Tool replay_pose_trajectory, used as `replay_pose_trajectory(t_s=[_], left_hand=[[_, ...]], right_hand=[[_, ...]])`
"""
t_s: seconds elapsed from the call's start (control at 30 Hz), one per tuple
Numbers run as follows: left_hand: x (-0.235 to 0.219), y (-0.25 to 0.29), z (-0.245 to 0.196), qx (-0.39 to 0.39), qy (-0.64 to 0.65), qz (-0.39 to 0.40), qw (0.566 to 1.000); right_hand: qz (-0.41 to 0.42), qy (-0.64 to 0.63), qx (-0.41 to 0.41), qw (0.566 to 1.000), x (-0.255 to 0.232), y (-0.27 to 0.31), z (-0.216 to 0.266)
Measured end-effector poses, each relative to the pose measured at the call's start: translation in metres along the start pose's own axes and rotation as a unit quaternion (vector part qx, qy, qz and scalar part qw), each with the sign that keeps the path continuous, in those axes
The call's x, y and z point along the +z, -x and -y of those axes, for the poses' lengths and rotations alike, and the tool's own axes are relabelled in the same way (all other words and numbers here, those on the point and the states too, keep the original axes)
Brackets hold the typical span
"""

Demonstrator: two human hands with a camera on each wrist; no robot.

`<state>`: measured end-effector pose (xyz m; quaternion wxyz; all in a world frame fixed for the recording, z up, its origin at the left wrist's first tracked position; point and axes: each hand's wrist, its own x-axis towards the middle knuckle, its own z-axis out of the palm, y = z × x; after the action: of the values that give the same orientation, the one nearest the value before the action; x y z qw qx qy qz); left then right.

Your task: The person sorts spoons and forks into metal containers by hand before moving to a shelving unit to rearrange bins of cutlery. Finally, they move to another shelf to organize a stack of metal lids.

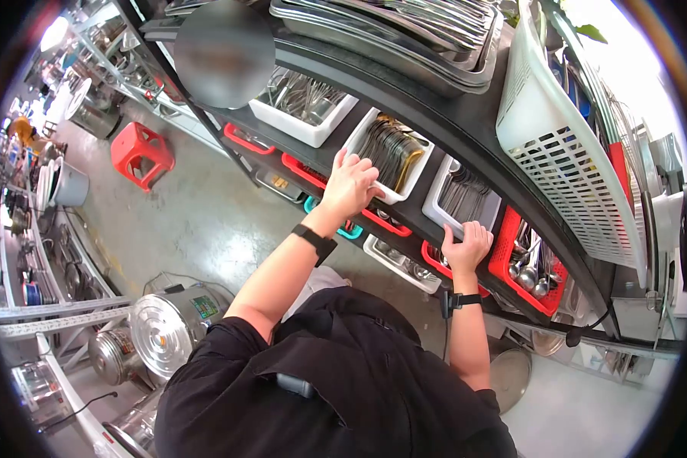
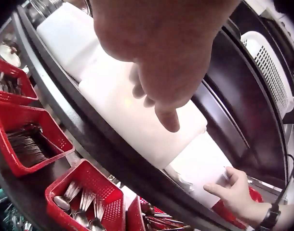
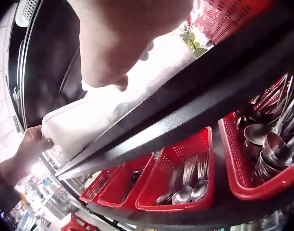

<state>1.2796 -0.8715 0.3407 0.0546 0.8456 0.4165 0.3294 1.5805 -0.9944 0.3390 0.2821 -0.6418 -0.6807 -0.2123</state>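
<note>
On the shelf, a white bin (image 1: 418, 169) holds rows of dark and gold-coloured cutlery. My left hand (image 1: 349, 183) grips its near left corner, fingers over the rim; in the left wrist view the thumb of this hand (image 2: 161, 62) lies against the bin's white outer wall (image 2: 132, 125). To the right stands another white bin (image 1: 433, 208) with silver cutlery. My right hand (image 1: 469, 246) holds its near edge, fingers over the rim and thumb outside. The right wrist view has my right hand (image 3: 127, 43) above that white wall (image 3: 156, 67), with its fingertips partly hidden.
A third white bin (image 1: 313, 131) of cutlery stands left. Red baskets (image 1: 504, 263) with spoons and ladles line the shelves around and below. Metal trays (image 1: 404, 57) and a large white perforated basket (image 1: 557, 164) sit on the upper shelf. A red stool (image 1: 141, 153) is on the floor.
</note>
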Motion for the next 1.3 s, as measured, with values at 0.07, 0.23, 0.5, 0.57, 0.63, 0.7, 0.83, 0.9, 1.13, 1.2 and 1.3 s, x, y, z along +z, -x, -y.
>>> replay_pose_trajectory(t_s=[0.07,0.23,0.5,0.57,0.63,0.7,0.83,0.9,1.13,1.2,1.3], left_hand=[[0.01,-0.014,0.004,-0.007,0.0,0.001,1.0],[0.024,-0.034,0.008,-0.001,-0.021,-0.014,1.0],[0.018,-0.033,0.01,0.012,-0.023,-0.003,1.0],[0.018,-0.033,0.011,0.015,-0.025,-0.003,1.0],[0.018,-0.032,0.011,0.015,-0.026,0.0,1.0],[0.017,-0.033,0.01,0.012,-0.029,0.0,1.0],[0.017,-0.032,0.01,0.018,-0.034,-0.006,0.999],[0.016,-0.032,0.01,0.018,-0.022,-0.003,1.0],[0.016,-0.033,0.01,0.021,-0.029,-0.008,0.999],[0.016,-0.033,0.01,0.021,-0.029,-0.004,0.999],[0.016,-0.033,0.011,0.014,-0.035,0.01,0.999]], right_hand=[[0.002,0.0,0.002,1.0,-0.001,-0.001,-0.001],[0.017,-0.001,0.008,1.0,0.0,0.001,-0.002],[0.038,-0.03,0.044,0.998,-0.011,-0.001,0.004],[0.046,-0.026,0.053,0.997,-0.019,0.007,0.01],[0.059,-0.022,0.065,0.996,-0.03,0.019,0.019],[0.074,-0.014,0.077,0.994,-0.045,0.029,0.034],[0.087,-0.002,0.087,0.992,-0.055,0.044,0.045],[0.085,-0.001,0.084,0.993,-0.054,0.043,0.046],[0.074,0.005,0.068,0.995,-0.03,0.018,0.022],[0.071,0.008,0.068,0.995,-0.021,0.008,0.015],[0.069,0.013,0.07,0.995,-0.007,-0.004,0.005]])
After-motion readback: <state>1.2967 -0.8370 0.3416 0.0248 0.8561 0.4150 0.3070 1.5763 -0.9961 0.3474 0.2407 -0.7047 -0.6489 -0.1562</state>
